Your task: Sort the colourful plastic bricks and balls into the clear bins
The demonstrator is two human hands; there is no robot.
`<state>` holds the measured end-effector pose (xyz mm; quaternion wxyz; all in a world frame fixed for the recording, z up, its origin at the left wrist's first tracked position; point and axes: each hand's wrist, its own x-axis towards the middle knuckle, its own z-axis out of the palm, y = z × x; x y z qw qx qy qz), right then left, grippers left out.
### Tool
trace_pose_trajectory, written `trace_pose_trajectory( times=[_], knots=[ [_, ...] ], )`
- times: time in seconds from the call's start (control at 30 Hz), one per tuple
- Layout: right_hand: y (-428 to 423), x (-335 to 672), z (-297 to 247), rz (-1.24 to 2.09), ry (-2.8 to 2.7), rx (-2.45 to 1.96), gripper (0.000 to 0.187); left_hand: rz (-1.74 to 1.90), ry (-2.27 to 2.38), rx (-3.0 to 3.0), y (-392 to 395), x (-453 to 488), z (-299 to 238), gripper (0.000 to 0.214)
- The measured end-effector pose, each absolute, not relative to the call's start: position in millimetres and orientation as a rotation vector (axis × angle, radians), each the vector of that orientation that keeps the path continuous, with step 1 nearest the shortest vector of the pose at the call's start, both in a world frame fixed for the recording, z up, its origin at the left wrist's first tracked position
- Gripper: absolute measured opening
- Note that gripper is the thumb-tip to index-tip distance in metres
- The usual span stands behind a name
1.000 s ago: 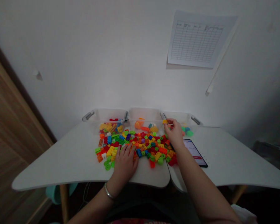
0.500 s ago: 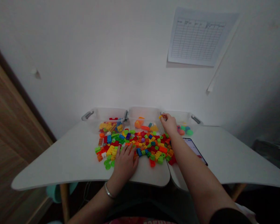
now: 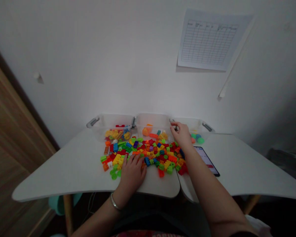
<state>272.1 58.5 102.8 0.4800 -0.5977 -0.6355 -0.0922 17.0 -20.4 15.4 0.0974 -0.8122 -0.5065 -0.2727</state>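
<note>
left hand point(image 3: 132, 174): lay flat on the white table point(image 3: 64, 174) at the near edge of the pile, fingers spread wide, fingertips against the bricks, no brick seen held. silver bangle point(image 3: 115, 204) on its wrist.

right hand point(image 3: 181, 135): raised at the far edge of the pile, by the rim of the right bin, fingers curled narrow; whether they held a brick could not be told.

pile of plastic bricks point(image 3: 148, 154): loose, red, yellow, green, blue and orange, spread on the table in front of the bins.

left bin point(image 3: 98, 128): clear plastic, held yellow and red bricks.

middle bin point(image 3: 153, 120): clear plastic, held orange and yellow pieces.

right bin point(image 3: 204, 130): clear plastic, held round green and blue pieces.

phone point(image 3: 206, 161): lay lit on the table, just right of the pile.

paper chart point(image 3: 208, 39): hung on the wall above.
</note>
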Motion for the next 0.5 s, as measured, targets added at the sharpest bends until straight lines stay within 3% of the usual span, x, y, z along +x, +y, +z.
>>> trace_pose_trajectory(
  times=[0.17, 0.5],
  knots=[
    [6.8, 266.7, 90.5, -0.228, -1.618, -1.353, 0.025, -0.819, -1.506, -2.4, -21.3, 18.4, 16.4, 0.032],
    [-36.5, 277.5, 16.5, -0.195, -1.673, -1.496, 0.022, -0.813, -1.495, -2.396, -22.1, 18.9, 16.4, 0.032]
  ],
)
